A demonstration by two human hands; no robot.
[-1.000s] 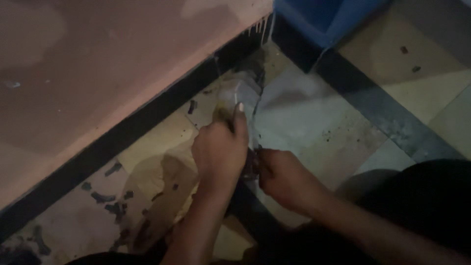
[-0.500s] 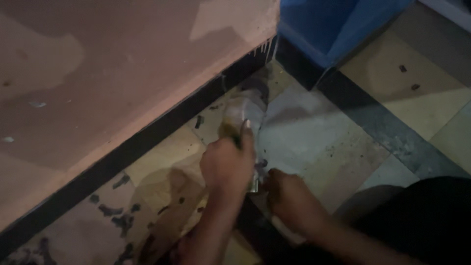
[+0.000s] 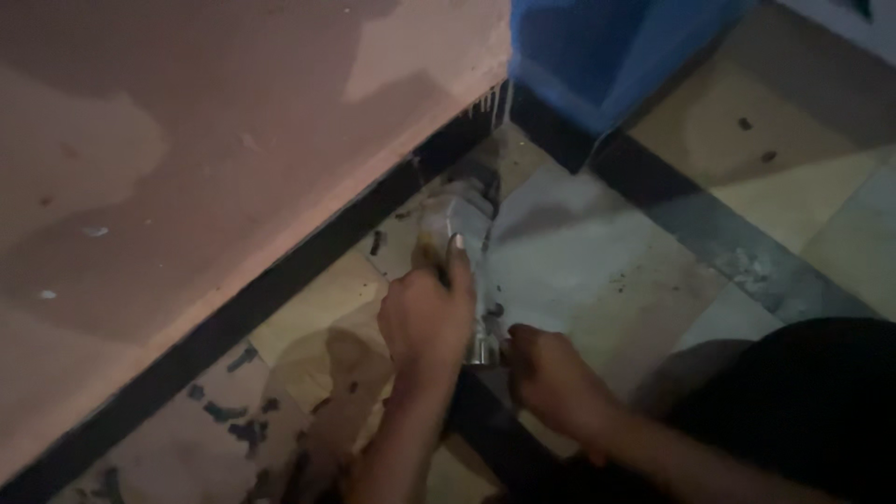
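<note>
Both hands work low on the tiled floor (image 3: 597, 252), close to the black skirting (image 3: 280, 280) of a pink wall (image 3: 187, 140). The left hand (image 3: 425, 322) has its grip closed on a small metal cup (image 3: 481, 341). The right hand (image 3: 551, 378) touches the cup's side; whether its grip is closed is unclear. A blue bin (image 3: 597, 56) stands beyond.

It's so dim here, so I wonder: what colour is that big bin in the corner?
Blue. The bin shows at the top of the head view, beside the pinkish wall.

Dim home interior, floor level: worn patterned floor tiles (image 3: 765, 177), pink painted wall (image 3: 187, 168), black skirting (image 3: 280, 280).
</note>
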